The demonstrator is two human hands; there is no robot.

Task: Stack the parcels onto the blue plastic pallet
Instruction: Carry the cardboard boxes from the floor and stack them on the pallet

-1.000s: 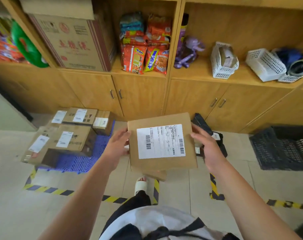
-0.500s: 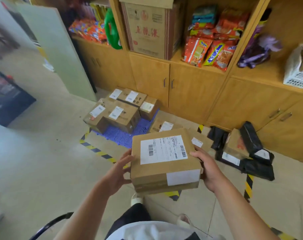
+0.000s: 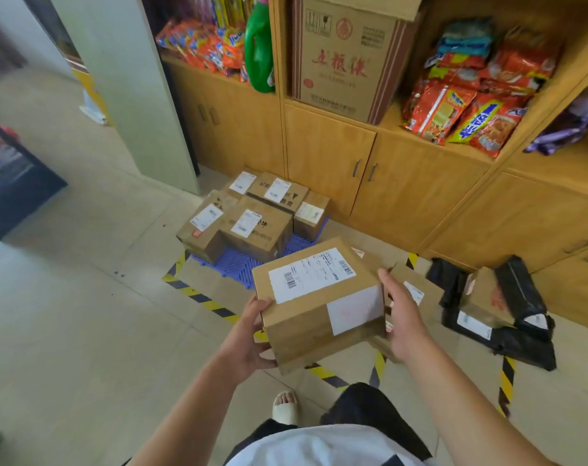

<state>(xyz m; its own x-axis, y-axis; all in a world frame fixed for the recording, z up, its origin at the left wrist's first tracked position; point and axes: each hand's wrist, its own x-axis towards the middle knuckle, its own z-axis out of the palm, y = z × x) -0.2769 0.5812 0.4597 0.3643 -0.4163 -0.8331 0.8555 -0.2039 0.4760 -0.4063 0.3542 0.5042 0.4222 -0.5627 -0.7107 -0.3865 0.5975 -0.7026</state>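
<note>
Blue plastic pallet (image 3: 239,264): lies on the floor (image 3: 84,331) against the cabinet (image 3: 403,183); its near edge and near right corner show bare grid.
Stacked parcels (image 3: 255,227): cardboard boxes, labels up, touching one another, fill the pallet's far and left parts.
Held parcel (image 3: 319,304): a taped cardboard box in the air, tilted, just short of the pallet's near right corner.
Handling: it looks stiff and flat-sided, probably moderately heavy. The smooth board may slip, so the low corners are the best hold.
Left hand (image 3: 249,334): grasps the parcel's near left corner, fingers curled beneath.
Right hand (image 3: 403,317): clasps the right side, thumb up along the edge.
</note>
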